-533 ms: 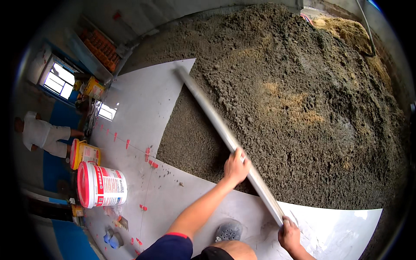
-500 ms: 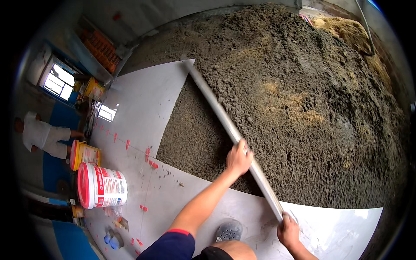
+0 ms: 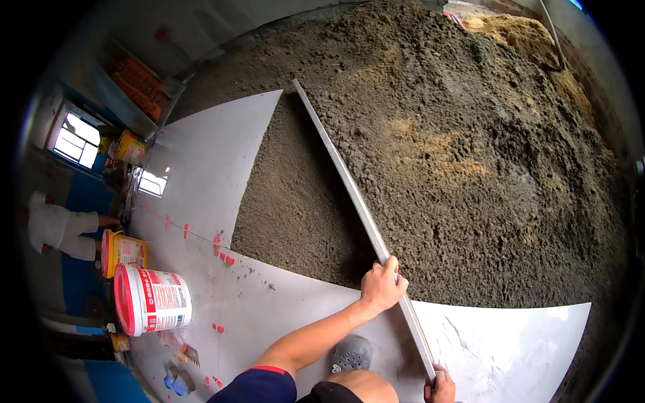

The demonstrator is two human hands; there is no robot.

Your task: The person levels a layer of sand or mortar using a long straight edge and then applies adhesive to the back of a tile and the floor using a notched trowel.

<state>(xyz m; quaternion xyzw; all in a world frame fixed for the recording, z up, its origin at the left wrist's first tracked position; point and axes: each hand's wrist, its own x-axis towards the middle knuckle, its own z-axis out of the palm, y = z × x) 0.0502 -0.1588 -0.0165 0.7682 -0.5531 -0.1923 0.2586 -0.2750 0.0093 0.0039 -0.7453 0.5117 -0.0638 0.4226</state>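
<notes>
A long straight metal screed bar (image 3: 344, 172) lies slantwise over damp grey mortar (image 3: 443, 221). My left hand (image 3: 385, 285) is closed around the bar near the edge of the front tile (image 3: 510, 339). Closer to me, my right hand (image 3: 440, 385) grips the bar's near end above that tile; part of this hand is cut off by the lower edge. Left of the bar, a levelled patch of mortar (image 3: 289, 201) sits lower than the rough, lumpy mortar to the right. Another large pale tile (image 3: 215, 151) borders the patch on its left.
A white bucket with a red lid (image 3: 158, 299) and a yellow bucket (image 3: 127, 253) lie at the left. Red tile clips (image 3: 226, 259) line the joints. A notched trowel (image 3: 191, 354) rests nearby. My grey clog (image 3: 352, 354) stands on the tile. Another person (image 3: 57, 225) is at far left.
The bar has shifted: its far end has left the left tile's corner and now lies over the mortar. Both hands have moved lower, toward me. The levelled patch looks wider.
</notes>
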